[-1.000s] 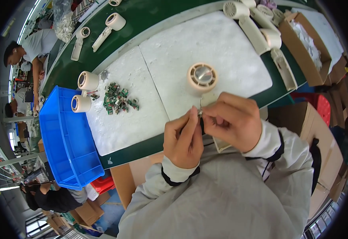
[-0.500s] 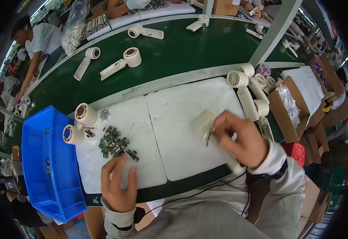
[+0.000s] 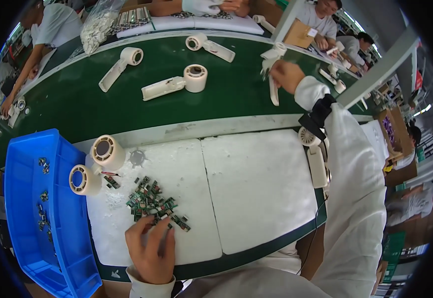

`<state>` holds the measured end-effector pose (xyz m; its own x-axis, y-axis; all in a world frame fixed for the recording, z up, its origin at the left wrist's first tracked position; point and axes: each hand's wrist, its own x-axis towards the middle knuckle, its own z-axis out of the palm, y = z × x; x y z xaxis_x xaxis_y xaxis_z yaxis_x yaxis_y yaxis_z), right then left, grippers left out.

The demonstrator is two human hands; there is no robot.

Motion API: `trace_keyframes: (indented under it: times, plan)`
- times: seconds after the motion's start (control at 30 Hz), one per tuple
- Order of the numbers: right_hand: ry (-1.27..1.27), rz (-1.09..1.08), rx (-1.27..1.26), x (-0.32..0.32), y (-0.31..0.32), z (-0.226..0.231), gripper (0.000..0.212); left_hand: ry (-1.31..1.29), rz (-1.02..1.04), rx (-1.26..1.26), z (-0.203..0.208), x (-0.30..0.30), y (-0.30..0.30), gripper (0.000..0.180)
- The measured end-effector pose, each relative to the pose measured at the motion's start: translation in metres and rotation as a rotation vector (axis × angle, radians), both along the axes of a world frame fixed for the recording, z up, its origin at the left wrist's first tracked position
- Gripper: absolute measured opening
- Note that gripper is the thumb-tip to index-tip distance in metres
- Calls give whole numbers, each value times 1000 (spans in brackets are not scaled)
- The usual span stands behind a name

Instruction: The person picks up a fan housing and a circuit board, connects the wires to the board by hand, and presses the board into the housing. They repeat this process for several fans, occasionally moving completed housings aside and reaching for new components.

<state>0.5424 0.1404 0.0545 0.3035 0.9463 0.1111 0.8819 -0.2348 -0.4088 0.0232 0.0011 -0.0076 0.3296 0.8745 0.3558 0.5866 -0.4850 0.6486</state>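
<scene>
My left hand rests at the near edge of a pile of small green circuit boards, its bent fingers apart and the tips touching the boards. My right hand reaches over the green work surface at the back, fingers closed on a white handheld-fan housing. Thin dark tips show beside these fingers, too blurred to name. Just beyond lies a round white fan head; whether it belongs to the held housing I cannot tell. Two fan heads stand left of the pile, near a loose board with wires.
White foam sheets cover the near table. A blue bin with several boards stands left. More fan housings lie on the green surface. Fan parts line the right edge. A metal post rises behind my right arm; co-workers sit beyond.
My right hand has carried the fan housing from above the foam out to the green surface. My left hand stays by the boards. The view has shifted.
</scene>
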Motion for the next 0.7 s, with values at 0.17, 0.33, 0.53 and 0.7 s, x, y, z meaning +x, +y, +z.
trace_keyframes:
  times: [0.17, 0.33, 0.53, 0.7]
  plan:
    - [-207, 224, -355, -27, 51, -4, 35, 35, -19, -5, 9, -6, 4, 36]
    - [-371, -1, -197, -41, 99, 6, 48, -16, 1, -33, 12, -7, 6, 35]
    - [-560, 36, -164, -2, 163, -62, 65, -47, 22, 14, 13, 10, 10, 29]
    - [-436, -93, -80, -72, 151, -18, 25, -97, 34, -29, 3, -3, 5, 23]
